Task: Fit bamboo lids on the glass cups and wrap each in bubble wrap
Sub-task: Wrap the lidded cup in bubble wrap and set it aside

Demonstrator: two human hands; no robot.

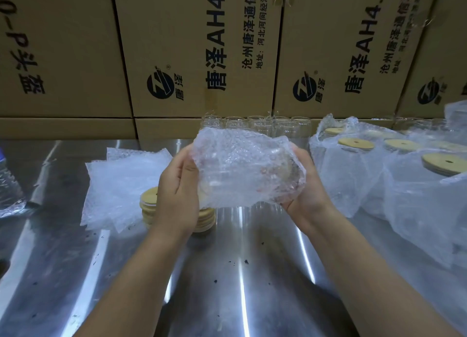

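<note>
This is a packing station in a warehouse or stockroom. Brown shipping cartons (197, 46), printed with a logo and Chinese lettering, stand stacked like a wall along the far edge of a scuffed stainless-steel table (240, 273). On the table's left lie a pile of cut bubble-wrap sheets (118, 175) and, just beside it, stacked bamboo lids (149, 205). At its far edge stands a row of bare glass cups (255, 126). Its right side is crowded with lidded cups sheathed in wrap (353, 180). Above the table's middle, the left hand (177, 182) and right hand (305, 192) grip a bubble-wrapped bundle (242, 170).
</note>
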